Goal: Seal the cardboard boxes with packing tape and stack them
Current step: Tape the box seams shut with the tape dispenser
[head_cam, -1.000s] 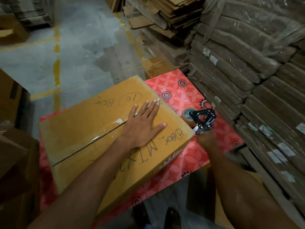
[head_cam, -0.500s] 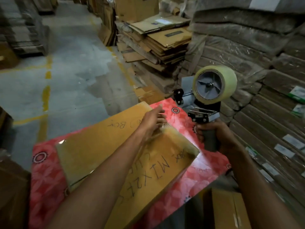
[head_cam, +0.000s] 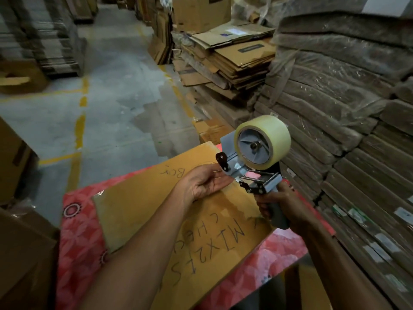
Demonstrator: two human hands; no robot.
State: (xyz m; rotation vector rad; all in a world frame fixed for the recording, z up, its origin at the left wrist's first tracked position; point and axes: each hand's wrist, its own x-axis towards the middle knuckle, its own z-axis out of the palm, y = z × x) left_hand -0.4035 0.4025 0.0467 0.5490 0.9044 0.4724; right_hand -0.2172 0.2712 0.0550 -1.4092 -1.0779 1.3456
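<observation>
The cardboard box [head_cam: 178, 220], pen-marked and closed, lies on a red floral cloth [head_cam: 76, 242] at the view's 6 o'clock. Above its 2 o'clock corner the right hand [head_cam: 281, 209] is clamped round the handle of the tape dispenser [head_cam: 257, 166], held clear of the box. The left hand [head_cam: 201, 184] reaches to the dispenser's mouth; whether it pinches tape I cannot tell. This looks like freeing the tape end. Next, it must be stuck over the box edge and drawn along the seam. Flattened cartons [head_cam: 234, 59] pile up at 12 o'clock.

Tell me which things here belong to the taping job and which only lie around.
Job: tape dispenser, gripped by the right hand; cardboard box; left hand near the dispenser's front.
Lying about: flattened cartons; wrapped cardboard bundles; brown box at left.
</observation>
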